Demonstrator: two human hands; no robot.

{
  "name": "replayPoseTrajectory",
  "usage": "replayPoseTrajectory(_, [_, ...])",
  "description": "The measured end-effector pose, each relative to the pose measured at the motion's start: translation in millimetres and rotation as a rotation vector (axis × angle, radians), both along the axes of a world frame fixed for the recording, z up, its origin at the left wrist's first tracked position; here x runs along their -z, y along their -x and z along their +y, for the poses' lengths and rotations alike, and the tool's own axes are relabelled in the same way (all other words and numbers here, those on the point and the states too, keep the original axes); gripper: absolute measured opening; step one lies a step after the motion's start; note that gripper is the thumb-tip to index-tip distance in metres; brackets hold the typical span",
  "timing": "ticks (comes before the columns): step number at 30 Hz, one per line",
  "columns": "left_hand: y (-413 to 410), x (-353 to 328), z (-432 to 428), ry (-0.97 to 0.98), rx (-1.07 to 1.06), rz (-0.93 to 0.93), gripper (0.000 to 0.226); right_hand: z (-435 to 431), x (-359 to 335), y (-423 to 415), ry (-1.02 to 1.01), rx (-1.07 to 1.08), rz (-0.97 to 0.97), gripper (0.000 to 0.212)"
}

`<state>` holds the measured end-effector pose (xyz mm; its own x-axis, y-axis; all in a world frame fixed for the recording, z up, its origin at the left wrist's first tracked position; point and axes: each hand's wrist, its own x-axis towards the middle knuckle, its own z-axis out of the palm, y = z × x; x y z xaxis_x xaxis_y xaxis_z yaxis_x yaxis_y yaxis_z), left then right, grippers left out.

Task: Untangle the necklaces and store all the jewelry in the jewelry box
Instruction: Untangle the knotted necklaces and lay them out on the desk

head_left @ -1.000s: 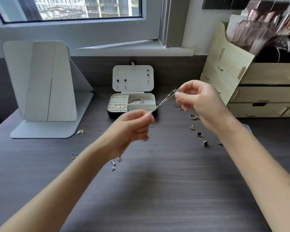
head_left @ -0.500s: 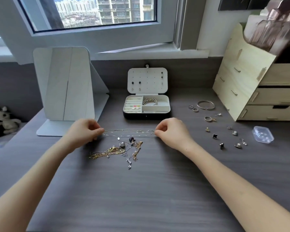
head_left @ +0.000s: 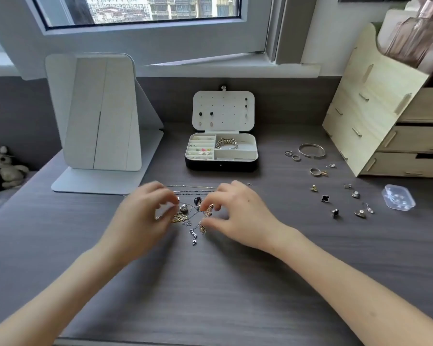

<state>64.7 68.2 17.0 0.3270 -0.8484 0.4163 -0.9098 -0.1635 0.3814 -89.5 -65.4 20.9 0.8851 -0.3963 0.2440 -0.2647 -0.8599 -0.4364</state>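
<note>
Tangle: a small knot of thin gold and silver necklace chains with pendants [head_left: 190, 216] lies on the dark grey wood-grain desk [head_left: 210, 283], in the middle, nearer than the box.
Long axis: the knot spreads left to right, and one silver branch-shaped pendant [head_left: 194, 237] trails toward the near edge.
Straight chain: a thin silver chain [head_left: 193, 187] lies stretched left to right just beyond the knot, between it and the box.
Left hand [head_left: 145, 221]: it is at the left side of the knot, fingers curled down onto the gold part; blur hides whether they pinch a chain, so I cannot tell.
Right hand [head_left: 238, 216]: it is at the right side of the knot, thumb and forefinger close together at a gold strand; a firm pinch is likely, but I cannot tell.
Key relation: the knot sits between both hands, equally near to each, so I judge that pulling apart along the left-right line is the natural next move.
Box: the open black jewelry box with cream lining [head_left: 221, 152] stands straight beyond the knot.
Loose pieces: small rings and earrings [head_left: 335, 193] are scattered to the right, well apart from the hands.
</note>
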Motion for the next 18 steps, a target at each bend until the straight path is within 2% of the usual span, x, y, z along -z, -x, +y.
replayPoseTrajectory(2, [14, 8, 4, -0.05, 0.139, -0.023, 0.024, 2, 5, -2, 0.004, -0.022, 0.064, 0.02])
replayPoseTrajectory(5, [23, 16, 7, -0.096, 0.171, -0.075, 0.03, -1, 7, 5, 0.008, -0.029, 0.106, 0.018])
replayPoseTrajectory(13, [21, 16, 13, -0.145, 0.295, -0.041, 0.022, -22, -6, 68, -0.025, -0.118, 0.287, 0.01])
replayPoseTrajectory(16, [28, 11, 6, -0.109, 0.263, -0.112, 0.022, -30, -16, 86, -0.11, -0.112, 0.336, 0.012])
replayPoseTrajectory(18, [39, 6, -3, -0.064, 0.236, -0.128, 0.023, -34, -22, 91, -0.198, -0.075, 0.286, 0.009])
